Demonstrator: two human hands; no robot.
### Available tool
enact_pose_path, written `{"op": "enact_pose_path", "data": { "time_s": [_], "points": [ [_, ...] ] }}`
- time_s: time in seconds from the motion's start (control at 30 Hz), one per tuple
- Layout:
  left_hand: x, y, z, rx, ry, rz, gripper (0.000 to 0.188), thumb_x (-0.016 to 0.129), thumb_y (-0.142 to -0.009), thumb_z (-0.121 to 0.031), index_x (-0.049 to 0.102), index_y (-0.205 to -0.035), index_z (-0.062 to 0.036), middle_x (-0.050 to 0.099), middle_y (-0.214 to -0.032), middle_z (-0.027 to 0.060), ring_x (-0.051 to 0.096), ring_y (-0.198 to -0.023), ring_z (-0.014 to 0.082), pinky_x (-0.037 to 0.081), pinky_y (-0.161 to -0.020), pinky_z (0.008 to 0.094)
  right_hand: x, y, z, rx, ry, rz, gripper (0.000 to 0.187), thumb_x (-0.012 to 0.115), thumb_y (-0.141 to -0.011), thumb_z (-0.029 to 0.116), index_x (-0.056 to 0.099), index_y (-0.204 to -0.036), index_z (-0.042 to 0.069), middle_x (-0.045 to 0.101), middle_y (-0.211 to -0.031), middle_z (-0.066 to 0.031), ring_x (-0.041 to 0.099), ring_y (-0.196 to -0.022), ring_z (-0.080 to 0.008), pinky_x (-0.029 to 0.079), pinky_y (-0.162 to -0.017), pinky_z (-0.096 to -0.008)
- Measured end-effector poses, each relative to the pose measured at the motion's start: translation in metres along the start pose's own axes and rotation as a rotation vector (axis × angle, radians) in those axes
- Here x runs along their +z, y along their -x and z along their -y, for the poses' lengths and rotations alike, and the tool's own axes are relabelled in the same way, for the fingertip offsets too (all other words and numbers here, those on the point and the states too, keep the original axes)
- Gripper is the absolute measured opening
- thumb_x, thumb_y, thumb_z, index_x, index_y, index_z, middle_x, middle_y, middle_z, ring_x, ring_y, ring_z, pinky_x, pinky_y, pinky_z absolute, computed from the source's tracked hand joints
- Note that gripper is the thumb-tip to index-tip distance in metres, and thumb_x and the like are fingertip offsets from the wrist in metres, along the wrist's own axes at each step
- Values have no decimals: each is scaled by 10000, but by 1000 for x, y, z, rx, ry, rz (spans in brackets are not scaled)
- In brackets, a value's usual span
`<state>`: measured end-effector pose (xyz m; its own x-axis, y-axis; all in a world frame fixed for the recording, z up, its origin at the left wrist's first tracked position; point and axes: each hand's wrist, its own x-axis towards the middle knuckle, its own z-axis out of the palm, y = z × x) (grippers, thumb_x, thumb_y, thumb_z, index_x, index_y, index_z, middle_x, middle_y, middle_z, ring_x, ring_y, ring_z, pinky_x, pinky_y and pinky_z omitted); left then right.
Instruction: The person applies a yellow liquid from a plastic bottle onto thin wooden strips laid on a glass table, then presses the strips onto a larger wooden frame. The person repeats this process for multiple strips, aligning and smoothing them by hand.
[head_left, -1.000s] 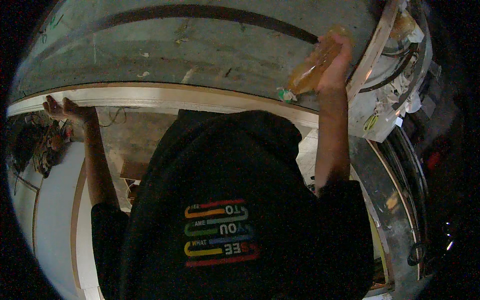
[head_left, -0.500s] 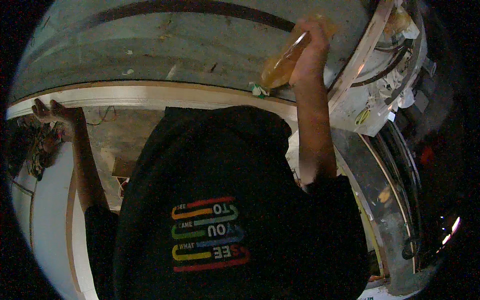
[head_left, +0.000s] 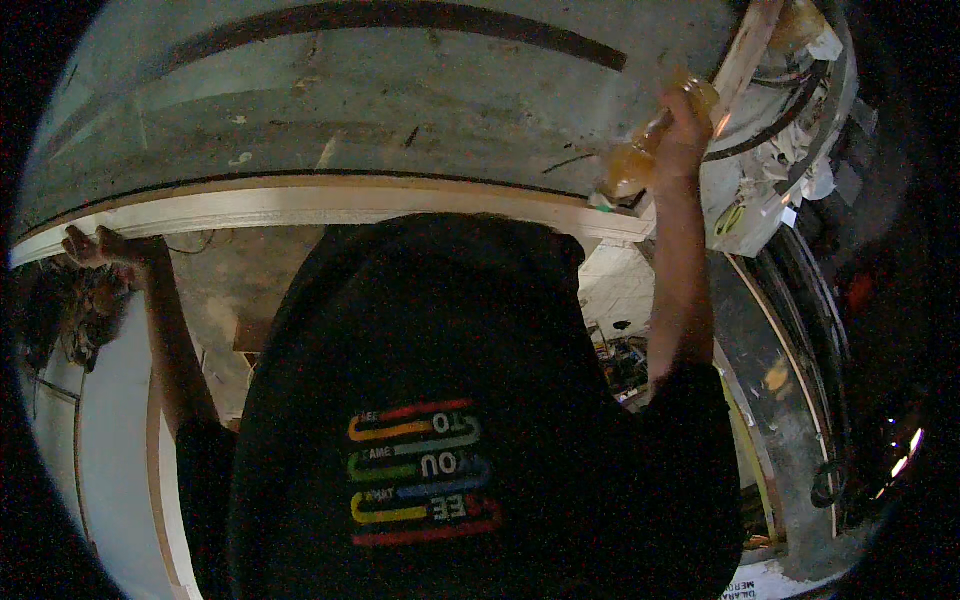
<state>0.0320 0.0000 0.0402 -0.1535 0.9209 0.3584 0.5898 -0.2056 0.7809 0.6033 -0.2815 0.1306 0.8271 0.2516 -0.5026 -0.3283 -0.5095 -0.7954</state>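
Observation:
My right hand [head_left: 685,140] is closed round a clear plastic bottle [head_left: 632,168] with amber contents. The bottle is tilted, its narrow white-and-green end pointing down to the left. That end is close to the pale edge strip [head_left: 300,207] at its right part; whether it touches cannot be made out. Beyond the strip spreads a stained grey-green surface [head_left: 350,110] with a dark curved band [head_left: 400,14]. Far to the left, my left hand [head_left: 98,247] is at the strip's near edge, fingers bent and apart, with nothing visible in them.
A wooden strip [head_left: 748,62] bounds the surface on the right. Past it are crumpled white papers [head_left: 797,170], a yellow-green coil [head_left: 731,219] and dark cables [head_left: 797,300]. A dark brown tangle [head_left: 85,310] and a pale panel [head_left: 125,420] are at the left.
My right hand and the bottle have moved to the right along the edge strip, towards the right-hand corner. My left hand has stayed nearly in place.

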Motion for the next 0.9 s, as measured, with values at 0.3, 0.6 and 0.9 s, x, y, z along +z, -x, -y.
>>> {"op": "enact_pose_path", "data": {
  "time_s": [0.3, 0.6, 0.9],
  "points": [
    [0, 0, -11, 15, -39, 16, 697, 508, -889, -101, 220, -1524, -110, 295, -1600, 144, 282, -1482, 308, 239, -1212, 546, -5, 10, -3, -140, 239, -17, 283, 737, -787, 220, 695, -1016, 58, 643, -924, -27, 609, -856, -188, 494, -774, -335],
    [-4, -1, -4, 27, -40, 23, 692, 526, -899, -127, 225, -1522, -115, 289, -1604, 149, 274, -1489, 309, 239, -1213, 551, -74, -18, -26, -247, 132, 122, 350, 755, -826, 86, 617, -1147, 78, 693, -994, -58, 667, -827, -182, 546, -728, -309],
    [-6, 0, 5, 40, -47, -1, 687, 544, -910, -153, 230, -1520, -120, 284, -1607, 154, 265, -1497, 310, 239, -1214, 556, -74, -19, -30, -412, 332, 305, 424, 771, -831, 134, 581, -1205, 75, 672, -1032, -62, 672, -896, -216, 576, -827, -379]
  ]
}}
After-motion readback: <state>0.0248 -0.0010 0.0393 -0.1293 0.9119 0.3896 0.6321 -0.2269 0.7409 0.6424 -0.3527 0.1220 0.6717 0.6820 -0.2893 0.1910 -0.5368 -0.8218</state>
